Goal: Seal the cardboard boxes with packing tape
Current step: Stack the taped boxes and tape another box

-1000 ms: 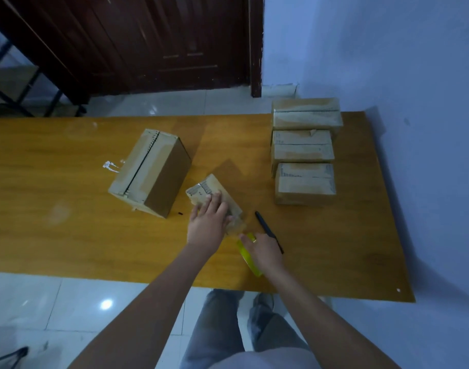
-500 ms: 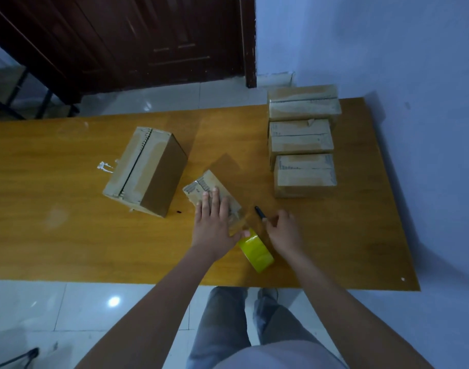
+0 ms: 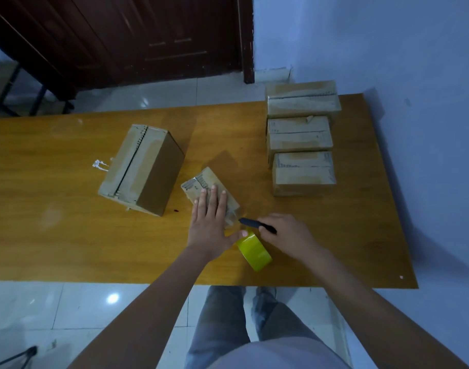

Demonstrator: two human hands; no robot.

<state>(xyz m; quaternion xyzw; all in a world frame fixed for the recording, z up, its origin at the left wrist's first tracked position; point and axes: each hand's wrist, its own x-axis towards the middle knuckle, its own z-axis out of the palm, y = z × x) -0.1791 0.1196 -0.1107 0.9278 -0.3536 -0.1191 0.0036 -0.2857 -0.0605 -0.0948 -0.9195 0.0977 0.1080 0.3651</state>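
Since 0.5 s ago the right hand (image 3: 286, 233) has closed round the black cutter (image 3: 257, 225) and lifted its tip off the bench (image 3: 68, 235); a full sec back that hand was down by the tape roll w/ the cutter lying loose beside it. Now the cutter is gripped w/ curled fingers, its tip pointing left toward the near end of the small box (image 3: 209, 193). Left hand (image 3: 210, 222) lies flat on top of that small box, fingers straight and spread, thumb reaching out to touch the yellow tape roll (image 3: 254, 250). Roll stands on edge just beside the box's near corner, close to the bench's front edge. Clear tape seems to run from roll to box, but can't tell for sure.

Larger box (image 3: 143, 169) sits left of the small one, apart from it, top seam showing. Three more boxes (image 3: 302, 145) in a row along the right side near the blue wall (image 3: 388, 62). Dark wooden door (image 3: 135, 35) behind the bench; tiled floor (image 3: 41, 315) below.
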